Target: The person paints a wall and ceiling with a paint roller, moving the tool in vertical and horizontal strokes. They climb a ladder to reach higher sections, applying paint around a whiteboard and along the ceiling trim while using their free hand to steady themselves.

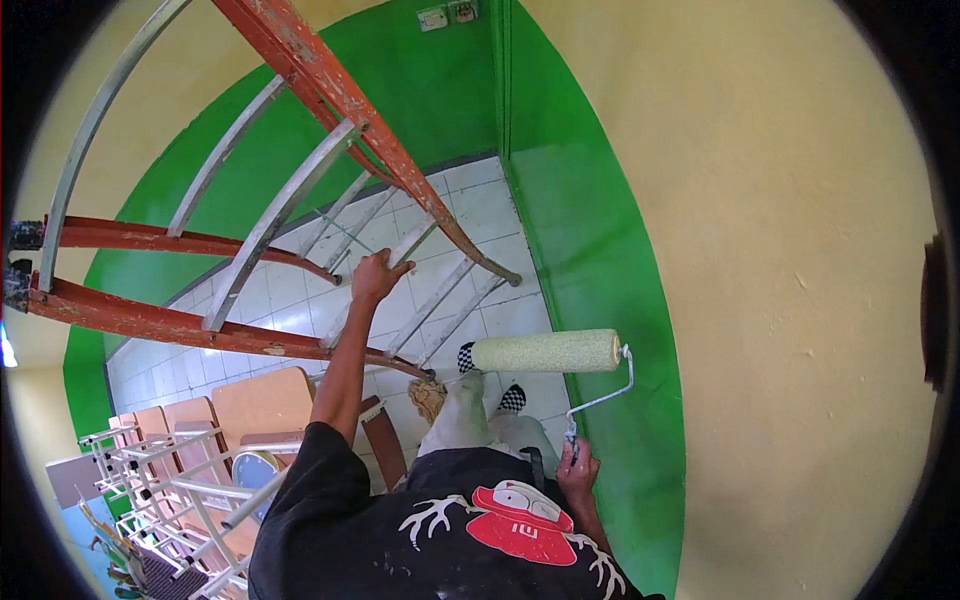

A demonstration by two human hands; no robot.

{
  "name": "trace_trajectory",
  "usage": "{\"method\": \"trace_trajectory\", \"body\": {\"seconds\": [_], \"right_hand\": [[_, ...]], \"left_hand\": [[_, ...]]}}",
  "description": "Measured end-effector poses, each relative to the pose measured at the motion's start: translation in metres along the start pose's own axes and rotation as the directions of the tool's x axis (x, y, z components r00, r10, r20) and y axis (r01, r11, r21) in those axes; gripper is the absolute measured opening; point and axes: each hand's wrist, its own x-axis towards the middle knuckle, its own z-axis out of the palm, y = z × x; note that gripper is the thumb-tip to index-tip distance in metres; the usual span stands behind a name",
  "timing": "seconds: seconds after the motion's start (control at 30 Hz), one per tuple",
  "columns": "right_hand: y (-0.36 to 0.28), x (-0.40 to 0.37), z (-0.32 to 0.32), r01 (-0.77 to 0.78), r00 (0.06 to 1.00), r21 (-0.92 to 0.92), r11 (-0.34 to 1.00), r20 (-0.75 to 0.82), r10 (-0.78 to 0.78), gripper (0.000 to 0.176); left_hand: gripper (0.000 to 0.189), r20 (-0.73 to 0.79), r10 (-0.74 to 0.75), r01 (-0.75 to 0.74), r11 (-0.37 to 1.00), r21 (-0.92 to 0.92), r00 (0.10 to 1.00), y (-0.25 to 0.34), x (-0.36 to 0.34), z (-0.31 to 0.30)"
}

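Note:
My right hand (577,471) is closed round the handle of a paint roller (545,351). The roller's long pale yellow-green sleeve lies crosswise in front of my legs, near the green lower part of the wall (610,270). A bent wire frame joins the sleeve to the handle. With my left arm stretched forward, my left hand (378,277) grips a grey rung of a stepladder (345,95). The ladder has worn red-orange side rails and stands spread over the floor at my left and front.
White floor tiles (480,205) run up to the green and cream walls. Stacked chairs and desks (262,403) with white metal frames crowd the left side. A brown cloth (428,398) lies by a ladder foot. A switch plate (433,18) sits high on the far wall.

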Motion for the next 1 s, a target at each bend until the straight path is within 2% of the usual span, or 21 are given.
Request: {"method": "trace_trajectory", "body": {"seconds": [0.07,0.23,0.33,0.43,0.6,0.77,0.8,0.87,1.0], "right_hand": [[-0.009,0.005,-0.004,0.003,1.0,0.014,1.0,0.01,-0.003,0.02],[-0.012,0.013,-0.006,0.006,0.999,-0.01,1.0,0.042,-0.006,0.02],[-0.005,0.014,-0.011,0.027,0.998,0.001,1.0,0.058,-0.027,0.02],[0.004,0.009,-0.014,0.075,0.996,-0.037,0.997,0.045,-0.073,0.02],[0.006,0.019,-0.027,0.01,0.989,-0.027,1.0,0.15,-0.006,0.02],[0.003,0.045,-0.033,0.032,0.988,-0.036,0.999,0.149,-0.027,0.021],[0.001,0.057,-0.031,0.042,0.986,-0.035,0.998,0.162,-0.036,0.021],[-0.005,0.074,-0.024,0.067,0.99,0.021,0.998,0.124,-0.069,0.019],[-0.005,0.106,-0.018,0.111,0.978,-0.02,0.994,0.178,-0.106,0.02]], "left_hand": [[0.063,0.047,0.002,-0.001,1.0,-0.023,0.999,0.0,-0.002,-0.004],[0.064,0.055,0.005,-0.002,0.999,-0.052,0.998,-0.003,0.0,-0.004],[0.065,0.006,0.057,-0.056,0.998,-0.019,0.998,-0.014,0.007,0.004],[0.066,0.08,0.037,-0.036,0.999,-0.02,0.996,-0.01,0.007,-0.004],[0.066,0.104,0.011,-0.009,1.0,-0.02,0.995,-0.01,0.003,-0.008],[0.066,0.143,0.008,0.003,0.997,-0.074,0.99,-0.007,-0.005,-0.011],[0.066,0.137,0.016,-0.011,0.999,-0.035,0.99,-0.006,-0.003,-0.009],[0.065,0.131,-0.005,0.015,0.997,-0.076,0.991,-0.006,-0.004,-0.007],[0.063,0.144,-0.012,0.03,0.991,-0.128,0.989,-0.002,-0.01,-0.011]]}}
